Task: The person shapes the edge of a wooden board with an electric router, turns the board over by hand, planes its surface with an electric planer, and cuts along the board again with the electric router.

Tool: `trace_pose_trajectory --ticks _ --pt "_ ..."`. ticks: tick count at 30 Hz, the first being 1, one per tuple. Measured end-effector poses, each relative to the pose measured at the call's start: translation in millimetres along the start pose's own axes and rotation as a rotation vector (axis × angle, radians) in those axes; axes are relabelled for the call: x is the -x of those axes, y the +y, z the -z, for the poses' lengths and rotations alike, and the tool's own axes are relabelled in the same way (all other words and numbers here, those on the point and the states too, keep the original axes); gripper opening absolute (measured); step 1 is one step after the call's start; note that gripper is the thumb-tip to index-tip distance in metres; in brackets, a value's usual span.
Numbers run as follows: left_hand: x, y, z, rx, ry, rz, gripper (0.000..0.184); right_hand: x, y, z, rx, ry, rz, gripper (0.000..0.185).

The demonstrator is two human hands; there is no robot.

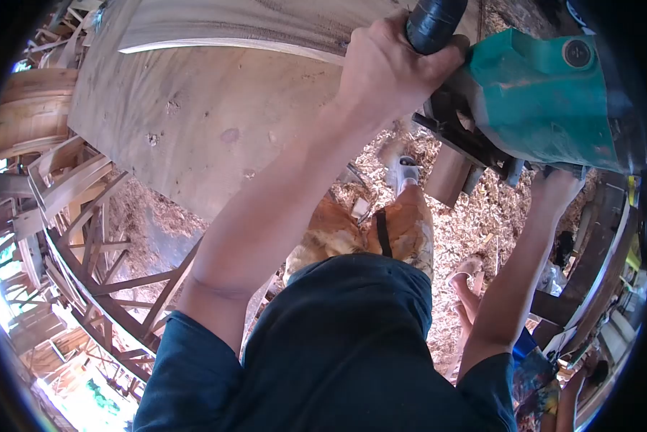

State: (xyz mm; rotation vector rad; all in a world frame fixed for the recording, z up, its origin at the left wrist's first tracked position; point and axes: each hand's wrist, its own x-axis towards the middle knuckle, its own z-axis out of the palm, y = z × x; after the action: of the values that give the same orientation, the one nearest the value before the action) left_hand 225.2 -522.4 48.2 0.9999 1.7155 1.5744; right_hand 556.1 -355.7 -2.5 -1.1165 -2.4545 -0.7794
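A teal power tool (543, 101), apparently an electric planer, is at the upper right in the head view. My left hand (403, 68) is closed around its black knob-like handle (436, 25). At the tool's lower side is my right hand (559, 181), gripping it near the back; the tool's body hides most of those fingers. Dark metal parts (474, 144) show along the tool's near side. To the left, beneath my left forearm, lies a broad wooden board (194, 115), with a curved-edged wooden piece (251, 25) on it.
Wood shavings (482, 230) cover the ground around my feet. Wooden frames and scraps (100, 266) are piled along the left. A person in patterned clothing (536, 381) is at the lower right, near dark timber (590, 252). A wooden block (447, 176) is below the tool.
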Motion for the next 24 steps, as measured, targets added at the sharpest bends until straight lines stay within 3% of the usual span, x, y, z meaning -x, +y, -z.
trace_pose_trajectory --ticks 5,8,9,12,14,17,19,21,24 --pt "-7.2 -10.8 -0.8 -0.213 0.096 -0.004 0.053 18.9 -7.0 -13.5 -0.718 0.085 -0.458 0.034" --pt "-7.6 -12.0 -0.8 -0.236 0.083 -0.016 0.052 20.5 -8.6 -18.8 -0.938 0.136 -0.518 0.032" --pt "-6.0 -11.1 -1.6 -0.232 0.074 -0.018 0.052 18.8 -3.1 -24.2 -0.937 0.147 -0.500 0.031" --pt "-6.3 -10.0 -3.5 -0.242 0.063 -0.015 0.051 28.8 6.3 -17.2 -0.364 0.043 -0.256 0.030" --pt "-7.7 -10.7 -4.2 -0.249 0.060 -0.009 0.051 13.9 -26.2 4.4 -1.157 0.163 -0.787 0.029" --pt "-8.3 -13.4 -4.8 -0.216 0.074 -0.027 0.048 -6.6 -48.6 24.8 -1.497 0.262 -1.085 0.027" --pt "-9.0 -7.9 -4.5 -0.207 0.057 0.009 0.047 -4.7 -40.9 18.3 -0.722 0.186 -0.494 0.027" --pt "-11.1 -4.8 -6.1 -0.153 0.052 0.028 0.050 -12.9 -51.3 18.7 -1.480 0.283 -1.021 0.026" --pt "-22.1 -10.6 -7.9 -0.165 0.079 0.024 0.050 -19.9 -54.0 9.1 -1.430 0.315 -0.878 0.024"
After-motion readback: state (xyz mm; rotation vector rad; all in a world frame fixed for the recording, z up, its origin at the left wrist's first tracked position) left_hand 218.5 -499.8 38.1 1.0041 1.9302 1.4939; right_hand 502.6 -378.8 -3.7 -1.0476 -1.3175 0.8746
